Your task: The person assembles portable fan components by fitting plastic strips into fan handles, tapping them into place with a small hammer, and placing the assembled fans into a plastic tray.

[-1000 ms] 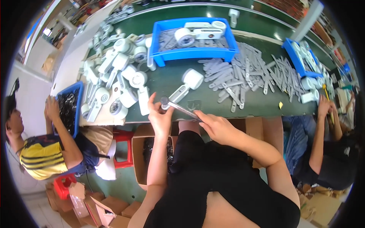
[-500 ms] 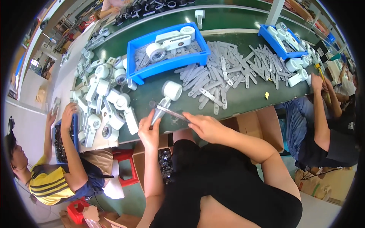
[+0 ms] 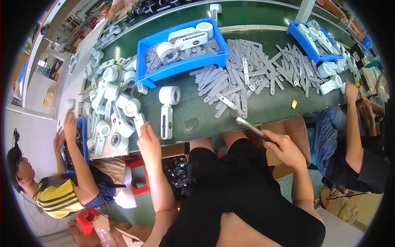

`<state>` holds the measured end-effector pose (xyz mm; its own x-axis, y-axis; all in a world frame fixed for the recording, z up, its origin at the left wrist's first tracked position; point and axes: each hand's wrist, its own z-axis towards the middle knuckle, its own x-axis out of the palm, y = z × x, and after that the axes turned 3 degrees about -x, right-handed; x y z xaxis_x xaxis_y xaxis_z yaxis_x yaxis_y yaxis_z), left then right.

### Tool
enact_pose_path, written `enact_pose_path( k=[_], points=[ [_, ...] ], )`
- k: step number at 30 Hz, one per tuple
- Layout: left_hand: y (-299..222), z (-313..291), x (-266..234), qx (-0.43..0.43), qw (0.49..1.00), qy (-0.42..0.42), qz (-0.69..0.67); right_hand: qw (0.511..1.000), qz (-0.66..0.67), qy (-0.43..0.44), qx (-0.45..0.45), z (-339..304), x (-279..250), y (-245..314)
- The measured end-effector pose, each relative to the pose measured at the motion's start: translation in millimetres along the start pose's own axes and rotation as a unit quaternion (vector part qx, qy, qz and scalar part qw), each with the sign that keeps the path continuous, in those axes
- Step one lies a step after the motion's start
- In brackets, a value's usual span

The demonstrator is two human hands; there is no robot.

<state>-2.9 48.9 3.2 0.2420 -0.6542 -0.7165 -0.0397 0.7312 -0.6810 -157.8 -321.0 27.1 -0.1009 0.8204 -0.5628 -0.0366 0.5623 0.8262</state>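
In my right hand (image 3: 284,149) is a small hammer (image 3: 256,130) with a metal shaft and a dark grip, its head raised over the bench's front edge near the loose grey strips (image 3: 230,82). My left hand (image 3: 149,142) closes on the handle end of a white handheld fan (image 3: 131,108) at the right side of a heap of similar fans (image 3: 108,94). My fingers cover the lower part of that handle. Between my hands, another white handheld fan (image 3: 166,113) lies alone on the green bench, with a dark slot along its handle.
A blue tray (image 3: 185,66) with fans and grey strips stands behind; a second blue tray (image 3: 317,57) is at the right. Cardboard boxes (image 3: 288,142) sit below the bench edge. One person (image 3: 61,189) works at the left, another (image 3: 349,136) at the right.
The fan my left hand held now lies released on the bench. That hand has moved left to another fan's handle. My right hand has swung the hammer away to the right.
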Motion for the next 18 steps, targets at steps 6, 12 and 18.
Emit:
enact_pose_path(
  k=[6,12,18],
  points=[
    [-77,-10,47,0.248,0.967,0.007,0.063,0.997,-0.015,-0.078,0.025,10,0,-8],
    [-93,-29,104,0.335,0.935,0.08,0.083,0.994,0.046,-0.091,-0.04,17,16,-11],
    [-79,-28,70,0.238,0.966,0.074,-0.064,0.993,0.075,-0.086,-0.016,13,15,-6]
  ],
)
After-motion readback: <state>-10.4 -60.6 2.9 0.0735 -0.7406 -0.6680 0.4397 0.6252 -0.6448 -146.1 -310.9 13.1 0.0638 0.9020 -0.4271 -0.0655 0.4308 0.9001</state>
